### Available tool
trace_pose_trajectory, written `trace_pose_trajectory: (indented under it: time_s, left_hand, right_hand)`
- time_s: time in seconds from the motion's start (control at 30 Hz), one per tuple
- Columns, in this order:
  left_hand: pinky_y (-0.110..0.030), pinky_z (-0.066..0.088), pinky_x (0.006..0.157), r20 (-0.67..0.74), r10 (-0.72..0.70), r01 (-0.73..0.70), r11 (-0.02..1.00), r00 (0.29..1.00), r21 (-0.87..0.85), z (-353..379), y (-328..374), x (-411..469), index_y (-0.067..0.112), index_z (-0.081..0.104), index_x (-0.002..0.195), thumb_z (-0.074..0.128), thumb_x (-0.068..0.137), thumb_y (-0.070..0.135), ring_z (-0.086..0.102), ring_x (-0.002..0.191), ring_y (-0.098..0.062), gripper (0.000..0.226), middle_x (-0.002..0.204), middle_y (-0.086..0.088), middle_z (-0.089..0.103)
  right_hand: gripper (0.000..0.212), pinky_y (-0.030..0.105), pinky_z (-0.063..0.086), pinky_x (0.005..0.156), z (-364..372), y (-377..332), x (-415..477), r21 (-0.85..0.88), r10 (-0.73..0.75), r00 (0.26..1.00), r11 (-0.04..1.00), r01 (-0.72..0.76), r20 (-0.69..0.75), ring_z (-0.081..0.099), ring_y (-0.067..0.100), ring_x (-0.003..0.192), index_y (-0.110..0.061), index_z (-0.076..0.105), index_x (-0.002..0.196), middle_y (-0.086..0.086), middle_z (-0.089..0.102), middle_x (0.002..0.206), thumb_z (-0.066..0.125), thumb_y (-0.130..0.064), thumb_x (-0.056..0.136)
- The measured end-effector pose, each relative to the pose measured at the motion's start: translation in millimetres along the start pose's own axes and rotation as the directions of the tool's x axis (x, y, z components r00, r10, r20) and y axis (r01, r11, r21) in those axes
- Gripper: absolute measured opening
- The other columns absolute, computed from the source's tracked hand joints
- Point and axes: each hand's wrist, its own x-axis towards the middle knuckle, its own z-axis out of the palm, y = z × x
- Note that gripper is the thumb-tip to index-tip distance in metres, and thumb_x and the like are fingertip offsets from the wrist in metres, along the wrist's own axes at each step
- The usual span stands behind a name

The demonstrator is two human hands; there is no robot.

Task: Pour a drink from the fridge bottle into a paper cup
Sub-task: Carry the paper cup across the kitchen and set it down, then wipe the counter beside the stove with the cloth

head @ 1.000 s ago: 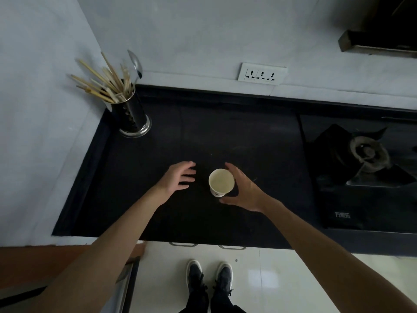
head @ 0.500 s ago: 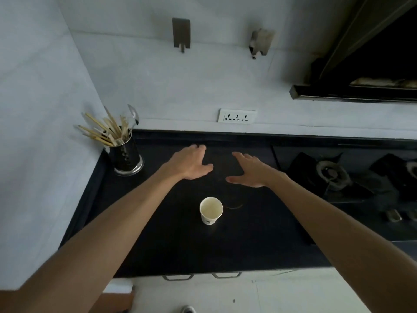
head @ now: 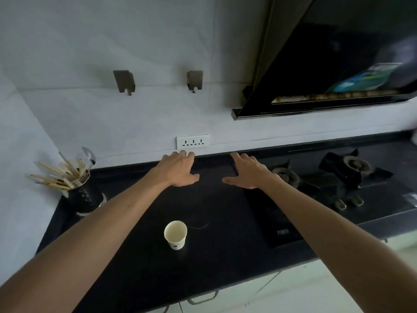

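Note:
An empty white paper cup (head: 175, 234) stands upright on the black countertop (head: 140, 263), near the front. Both of my hands are stretched out beyond it, palms down, holding nothing. My left hand (head: 179, 169) hovers with spread fingers near the back wall, well past the cup. My right hand (head: 248, 171) is level with it, a little to the right, fingers apart. No bottle and no fridge are in view.
A metal holder with chopsticks and a spoon (head: 77, 186) stands in the left corner. A gas hob (head: 320, 184) with two burners fills the right side, under a black range hood (head: 338, 64). A wall socket (head: 193, 141) and two hooks sit on the wall.
My right hand let go of the cup, which stays on the counter. Both hands moved away towards the back wall, and my view has tilted upward.

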Motion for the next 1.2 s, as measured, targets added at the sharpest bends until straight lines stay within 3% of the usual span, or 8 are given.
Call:
trace_pose_trajectory:
  time_s: [0.23,0.5,0.73,1.2]
  left_hand:
    - [-0.040,0.043,0.081,0.025,0.037,-0.038,0.997,0.999,0.060,-8.8,69.6,12.9,0.012,0.045,0.123,0.052,0.093,0.049,0.053,0.106,-0.030,0.049,0.120,-0.011,0.053]
    - [-0.046,0.046,0.091,-0.015,0.091,-0.090,0.992,0.996,0.090,-14.9,181.2,19.4,0.009,0.042,0.137,0.052,0.092,0.049,0.053,0.117,-0.034,0.060,0.130,-0.014,0.053]
    - [-0.049,0.047,0.097,-0.044,0.192,-0.189,0.980,0.980,0.070,-25.2,294.1,27.4,0.010,0.037,0.143,0.053,0.093,0.051,0.052,0.121,-0.035,0.067,0.137,-0.016,0.050]
    - [-0.051,0.044,0.102,-0.058,0.496,-0.481,0.861,0.867,0.168,-50.2,531.4,59.3,0.011,0.031,0.148,0.049,0.092,0.054,0.048,0.130,-0.036,0.073,0.145,-0.015,0.046]
  right_hand:
    - [0.093,0.054,0.044,0.102,-13.8,70.9,-43.8,0.014,0.037,0.995,0.999,-0.036,-0.093,0.038,0.038,0.135,-0.016,0.017,0.153,0.014,0.039,0.147,0.063,-0.061,0.085]
    - [0.088,0.052,0.045,0.101,-23.6,172.5,-112.5,0.036,0.107,0.987,0.994,-0.104,-0.118,0.039,0.036,0.134,-0.019,0.021,0.150,0.011,0.041,0.146,0.063,-0.060,0.085]
    - [0.092,0.052,0.045,0.100,-37.0,260.5,-185.0,-0.032,0.193,0.966,0.979,-0.201,-0.172,0.036,0.035,0.137,-0.020,0.013,0.154,0.012,0.035,0.151,0.060,-0.060,0.087]
    - [0.088,0.049,0.049,0.096,-52.0,424.5,-340.1,0.095,0.544,0.797,0.837,-0.539,-0.264,0.042,0.035,0.130,-0.022,0.019,0.152,0.011,0.042,0.144,0.064,-0.058,0.086]
